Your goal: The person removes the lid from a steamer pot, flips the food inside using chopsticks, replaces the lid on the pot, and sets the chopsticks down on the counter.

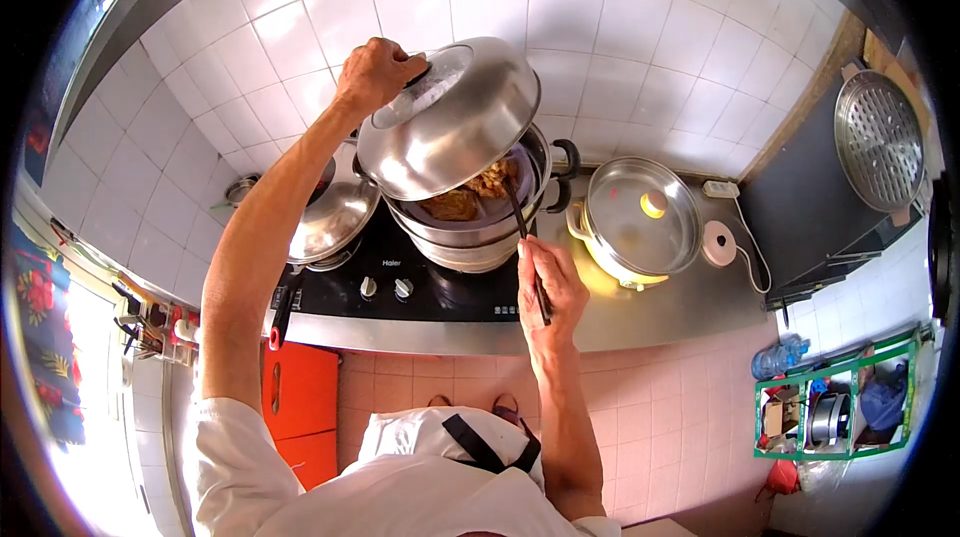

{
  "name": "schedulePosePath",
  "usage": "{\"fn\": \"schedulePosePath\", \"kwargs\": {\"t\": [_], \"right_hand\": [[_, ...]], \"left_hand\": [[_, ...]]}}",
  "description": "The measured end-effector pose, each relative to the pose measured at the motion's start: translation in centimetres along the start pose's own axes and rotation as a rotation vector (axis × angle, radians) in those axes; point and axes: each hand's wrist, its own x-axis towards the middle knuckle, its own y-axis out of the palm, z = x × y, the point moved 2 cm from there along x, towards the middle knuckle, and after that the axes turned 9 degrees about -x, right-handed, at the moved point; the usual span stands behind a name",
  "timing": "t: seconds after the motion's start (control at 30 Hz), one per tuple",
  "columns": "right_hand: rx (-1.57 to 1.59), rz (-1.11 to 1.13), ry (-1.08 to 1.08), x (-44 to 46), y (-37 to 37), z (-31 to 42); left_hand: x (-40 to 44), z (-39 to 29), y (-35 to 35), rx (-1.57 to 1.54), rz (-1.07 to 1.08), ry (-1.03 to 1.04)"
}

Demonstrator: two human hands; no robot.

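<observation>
My left hand [376, 77] grips the dark knob of a domed steel lid [450, 127], which is tilted up over the steamer pot [455, 249]. Through the gap on the near right side, browned pieces of food [492, 180] show inside the pot; the lid hides the rest. My right hand [552, 289] is closed around dark chopsticks [521, 215], their tips reaching down to the food. The pot stands on a black gas stove [430, 302] with two knobs.
A covered wok [335, 222] sits on the left burner, its handle jutting over the front edge. To the right stands a yellow electric pot [645, 222] with a glass lid. A power strip [720, 190] lies by the wall. A perforated steamer plate [880, 142] hangs at right.
</observation>
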Motion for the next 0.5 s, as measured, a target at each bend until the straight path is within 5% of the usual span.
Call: {"fn": "schedulePosePath", "kwargs": {"t": [0.5], "right_hand": [[0.197, -0.245, 0.395, -2.7, -8.6, -0.8]], "left_hand": [[-1.9, -2.0, 4.7, 0.264, 0.109, 0.096]]}}
